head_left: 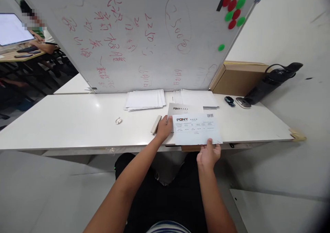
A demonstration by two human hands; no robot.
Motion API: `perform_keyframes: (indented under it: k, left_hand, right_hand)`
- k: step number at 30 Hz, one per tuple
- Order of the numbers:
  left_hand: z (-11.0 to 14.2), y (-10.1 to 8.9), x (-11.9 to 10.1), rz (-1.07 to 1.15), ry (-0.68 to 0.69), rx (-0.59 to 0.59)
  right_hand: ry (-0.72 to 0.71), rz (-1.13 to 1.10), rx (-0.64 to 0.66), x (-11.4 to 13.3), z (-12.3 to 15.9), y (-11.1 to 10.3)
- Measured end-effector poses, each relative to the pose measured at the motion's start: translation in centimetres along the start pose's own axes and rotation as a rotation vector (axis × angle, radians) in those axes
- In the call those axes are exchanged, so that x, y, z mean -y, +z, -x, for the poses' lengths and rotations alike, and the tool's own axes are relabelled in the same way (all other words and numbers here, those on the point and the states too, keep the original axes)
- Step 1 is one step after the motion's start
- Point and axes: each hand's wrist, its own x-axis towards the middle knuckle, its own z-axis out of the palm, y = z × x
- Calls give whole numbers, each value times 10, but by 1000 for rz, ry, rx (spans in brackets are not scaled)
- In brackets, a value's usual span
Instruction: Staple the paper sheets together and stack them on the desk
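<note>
My right hand [209, 154] pinches the lower edge of a pale printed sheet [197, 133] headed PONY, thumb on top. Behind that sheet, partly covered by it, is a light grey PONY envelope [177, 109]. My left hand [165, 127] grips the envelope's left side, its thumb close to the sheet's left edge. Just left of this hand, a slim beige bar-shaped object [156, 124] lies on the white desk [77, 123]. Two stacks of white papers or envelopes, a left stack [144, 98] and a right stack [198, 98], lie beyond my hands.
A whiteboard [154, 36] with red writing and magnets stands along the desk's back. To the right are a cardboard box [238, 78], a black bottle [274, 83], a mouse [243, 102] and a small dark gadget [229, 101]. A small white ring-like item [118, 120] lies left.
</note>
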Motion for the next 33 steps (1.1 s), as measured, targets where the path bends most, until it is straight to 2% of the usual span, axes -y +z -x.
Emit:
perform_keyframes:
  k: [6,11,15,19,21,24,26,28,30,32,33]
  left_hand:
    - [4,-2,-7,93,-28,87]
    - [6,-5,-12,134,-72,144]
    - [5,-5,-12,160,-69,151]
    - [4,-4,-8,177,-53,121]
    - [4,-4,-8,205,-72,104]
    - [5,-7,-9,309,-118,112]
    - [6,-12,-12,399,-141,129]
    - [9,-16,-15,467,-146,146]
    - [14,-20,-18,479,-141,152]
    - [21,-24,-22,426,-123,162]
    - [25,-26,-24,383,-108,165]
  right_hand:
    - [199,-159,-24,13,1,3]
    - [315,-237,86,27,2,21]
    - [294,-207,242,38,4,28]
    - [313,-214,349,44,3,19]
    - [269,-143,305,45,-4,12]
    - [104,30,118,49,-26,4]
    - [5,139,116,55,-48,2]
    - [-25,199,264,62,-70,4]
    - [13,197,490,69,-87,8]
    - [71,185,685,76,-98,13]
    - [89,195,743,80,-100,16]
